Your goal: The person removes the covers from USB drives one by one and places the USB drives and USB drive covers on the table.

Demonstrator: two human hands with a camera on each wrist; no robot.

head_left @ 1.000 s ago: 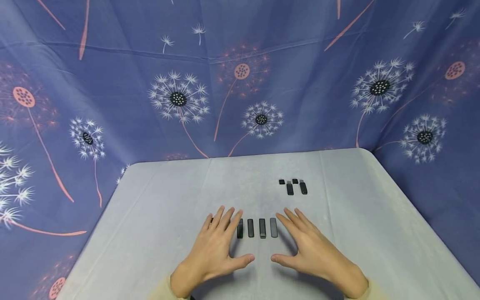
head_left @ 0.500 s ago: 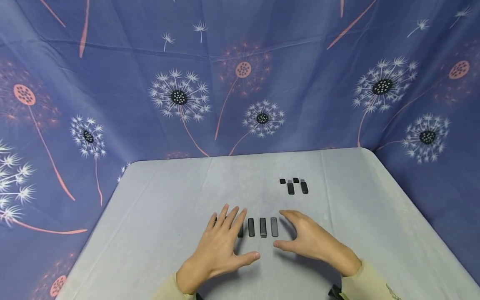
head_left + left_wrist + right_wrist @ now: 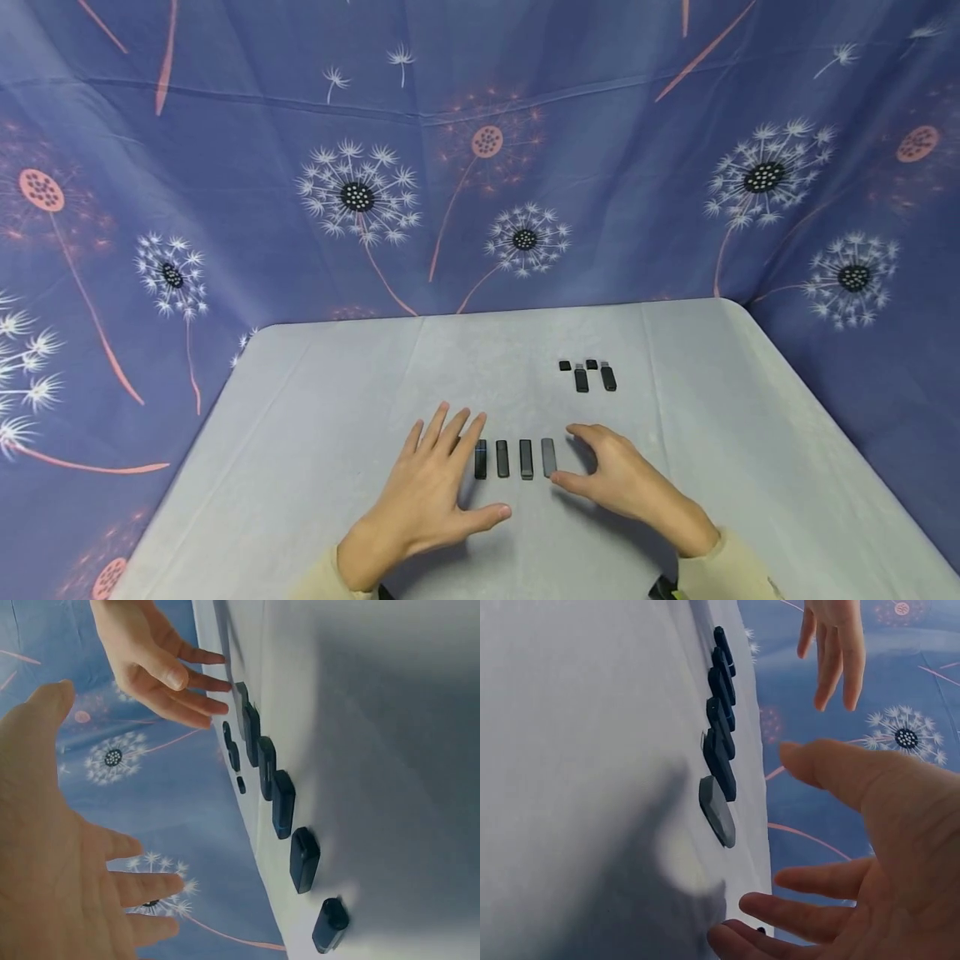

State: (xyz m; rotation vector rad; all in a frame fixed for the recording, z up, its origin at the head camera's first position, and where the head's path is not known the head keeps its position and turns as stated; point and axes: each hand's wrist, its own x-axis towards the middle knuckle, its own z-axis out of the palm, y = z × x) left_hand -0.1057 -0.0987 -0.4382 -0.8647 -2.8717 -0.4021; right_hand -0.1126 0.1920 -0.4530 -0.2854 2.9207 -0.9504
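Observation:
A row of slim USB sticks lies in front of me. At its right end is a grey USB stick (image 3: 549, 458), with a black USB stick (image 3: 527, 460) and others to its left. My right hand (image 3: 626, 479) hovers just right of the grey stick, thumb and fingers curved apart and holding nothing; its thumb tip overlaps the stick's near end in the head view. Over the row's left part my left hand (image 3: 431, 487) is spread, palm down, above the table. It hides two sticks in the head view; the left wrist view shows that leftmost black stick (image 3: 330, 925).
Farther back on the right lie two uncapped black USB sticks, one left (image 3: 581, 379) and one right (image 3: 608, 377). Two small black caps (image 3: 565, 365) sit near their tips. The pale cloth-covered table (image 3: 337, 375) ends at a blue dandelion-print curtain (image 3: 420, 275).
My right hand went from flat and spread to fingers together and curved, its thumb moving forward to the grey stick's near end. My left hand stays spread, shifting only slightly.

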